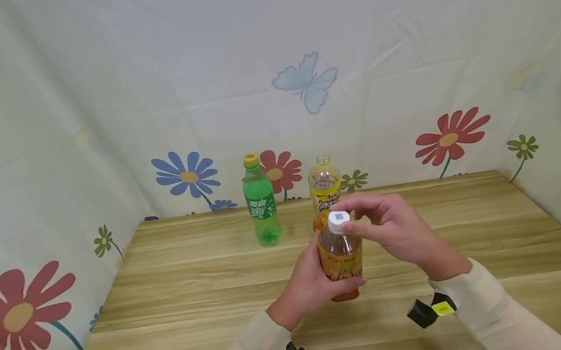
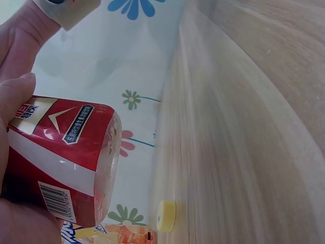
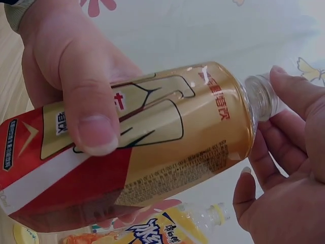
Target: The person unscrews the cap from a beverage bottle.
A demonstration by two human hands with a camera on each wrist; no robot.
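Note:
My left hand (image 1: 331, 272) grips an upright tea bottle (image 1: 341, 258) with a red and gold label around its middle, at the centre of the wooden table (image 1: 182, 317). My right hand (image 1: 347, 216) comes from above and pinches the white cap (image 1: 338, 220) at the bottle's top. In the right wrist view the left thumb (image 3: 94, 127) lies across the label of the tea bottle (image 3: 167, 147), and the right fingers (image 3: 299, 96) curl round the neck. The left wrist view shows the bottle's base (image 2: 104, 168) raised off the table.
Just behind stand a yellow-labelled bottle (image 1: 325, 189) with no cap and a green soda bottle (image 1: 260, 203) with a yellow cap. A loose yellow cap (image 2: 166, 215) lies on the table. Flower-printed cloth walls (image 1: 6, 186) close in the left, back and right.

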